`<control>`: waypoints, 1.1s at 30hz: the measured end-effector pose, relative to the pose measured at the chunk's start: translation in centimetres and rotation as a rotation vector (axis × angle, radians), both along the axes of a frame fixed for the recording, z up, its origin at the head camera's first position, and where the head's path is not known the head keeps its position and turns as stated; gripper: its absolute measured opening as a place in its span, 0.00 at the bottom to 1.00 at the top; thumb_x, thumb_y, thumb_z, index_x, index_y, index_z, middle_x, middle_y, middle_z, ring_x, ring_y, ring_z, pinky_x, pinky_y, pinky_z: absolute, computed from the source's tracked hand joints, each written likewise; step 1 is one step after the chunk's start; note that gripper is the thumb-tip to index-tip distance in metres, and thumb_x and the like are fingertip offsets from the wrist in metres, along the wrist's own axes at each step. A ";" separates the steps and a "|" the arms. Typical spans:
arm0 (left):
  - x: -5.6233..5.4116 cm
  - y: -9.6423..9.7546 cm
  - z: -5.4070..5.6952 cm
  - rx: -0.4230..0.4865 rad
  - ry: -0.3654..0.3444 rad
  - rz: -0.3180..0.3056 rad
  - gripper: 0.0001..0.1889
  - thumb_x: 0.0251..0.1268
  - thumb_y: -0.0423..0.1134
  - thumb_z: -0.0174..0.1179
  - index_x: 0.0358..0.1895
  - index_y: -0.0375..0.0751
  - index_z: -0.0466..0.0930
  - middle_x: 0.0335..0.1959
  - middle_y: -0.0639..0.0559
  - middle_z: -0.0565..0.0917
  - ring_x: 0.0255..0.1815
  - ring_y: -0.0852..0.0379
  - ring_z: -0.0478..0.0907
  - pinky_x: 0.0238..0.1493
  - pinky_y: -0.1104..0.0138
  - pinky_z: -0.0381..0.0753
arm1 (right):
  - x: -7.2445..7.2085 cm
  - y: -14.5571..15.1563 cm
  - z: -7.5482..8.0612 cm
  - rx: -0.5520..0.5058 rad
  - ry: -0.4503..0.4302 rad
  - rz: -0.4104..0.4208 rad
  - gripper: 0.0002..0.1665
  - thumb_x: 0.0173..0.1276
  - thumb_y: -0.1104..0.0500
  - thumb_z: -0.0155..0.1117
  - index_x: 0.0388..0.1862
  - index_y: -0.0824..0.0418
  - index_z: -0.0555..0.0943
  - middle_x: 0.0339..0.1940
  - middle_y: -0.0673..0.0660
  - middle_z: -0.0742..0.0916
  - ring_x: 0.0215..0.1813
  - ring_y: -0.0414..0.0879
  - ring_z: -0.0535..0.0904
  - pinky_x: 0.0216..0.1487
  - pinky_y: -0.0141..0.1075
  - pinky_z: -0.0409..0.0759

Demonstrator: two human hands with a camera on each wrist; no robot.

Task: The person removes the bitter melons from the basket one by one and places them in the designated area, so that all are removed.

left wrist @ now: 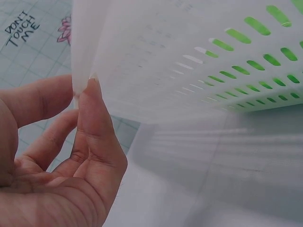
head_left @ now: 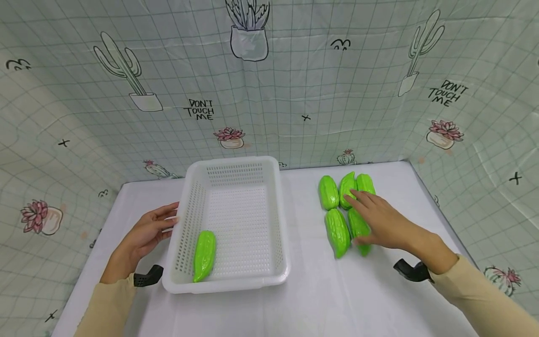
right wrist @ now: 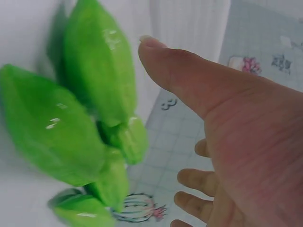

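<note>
A white perforated plastic basket (head_left: 236, 220) stands on the left half of the table, with one glossy green ridged gourd (head_left: 204, 256) lying at its near left. My left hand (head_left: 147, 232) is at the basket's left rim; the left wrist view shows thumb and fingers pinching the rim edge. Several similar green gourds (head_left: 337, 232) lie in a cluster on the right. Over that cluster's right side is my right hand (head_left: 385, 220), fingers spread and nothing gripped, partly hiding the gourds under it. In the right wrist view its thumb (right wrist: 175, 66) is apart from the nearest gourd (right wrist: 99, 61).
A white cloth covers the table (head_left: 311, 290). Behind and at both sides hangs a grid-patterned curtain (head_left: 286, 93) printed with cacti and lettering. Black wrist devices (head_left: 148, 276) sit at both sleeves, the left one close to the basket's near left corner.
</note>
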State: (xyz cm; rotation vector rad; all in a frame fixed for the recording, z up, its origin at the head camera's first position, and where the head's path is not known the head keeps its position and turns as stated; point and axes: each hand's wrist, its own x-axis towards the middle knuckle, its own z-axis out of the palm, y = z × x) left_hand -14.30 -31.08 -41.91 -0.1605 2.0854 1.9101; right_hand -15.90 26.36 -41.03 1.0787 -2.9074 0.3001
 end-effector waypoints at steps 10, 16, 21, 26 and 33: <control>0.1 0.0 0.1 0.013 0.007 -0.005 0.38 0.80 0.30 0.59 0.84 0.27 0.50 0.52 0.65 0.81 0.48 0.66 0.85 0.47 0.70 0.86 | -0.6 -3.7 2.5 -0.038 0.066 0.039 0.61 0.57 0.49 0.86 0.80 0.69 0.64 0.78 0.72 0.69 0.77 0.70 0.66 0.74 0.66 0.66; 0.2 -0.2 0.1 0.021 -0.003 0.000 0.38 0.80 0.30 0.58 0.84 0.28 0.49 0.52 0.66 0.82 0.48 0.67 0.85 0.48 0.70 0.86 | -1.0 -6.0 3.4 -0.034 0.106 0.076 0.57 0.60 0.48 0.84 0.79 0.70 0.65 0.77 0.71 0.71 0.77 0.69 0.67 0.74 0.63 0.67; 0.2 -0.2 0.1 0.012 -0.006 0.000 0.38 0.80 0.30 0.59 0.84 0.28 0.49 0.52 0.66 0.81 0.48 0.67 0.85 0.48 0.70 0.86 | -1.4 -8.1 3.8 -0.024 0.097 0.092 0.56 0.63 0.47 0.82 0.80 0.68 0.65 0.78 0.71 0.70 0.78 0.68 0.66 0.77 0.62 0.65; 0.3 -0.2 0.1 0.017 -0.010 0.007 0.38 0.79 0.31 0.60 0.84 0.29 0.51 0.52 0.66 0.82 0.49 0.67 0.85 0.48 0.70 0.86 | -1.8 -10.2 4.0 -0.018 0.077 0.114 0.56 0.64 0.45 0.81 0.81 0.68 0.64 0.79 0.71 0.69 0.79 0.69 0.65 0.77 0.63 0.64; 0.2 -0.1 0.3 0.006 -0.008 -0.004 0.38 0.80 0.33 0.60 0.84 0.29 0.51 0.53 0.67 0.81 0.50 0.67 0.85 0.50 0.70 0.85 | -2.2 -13.8 4.7 0.023 0.054 0.158 0.57 0.66 0.42 0.79 0.82 0.67 0.63 0.81 0.70 0.67 0.81 0.67 0.63 0.80 0.60 0.62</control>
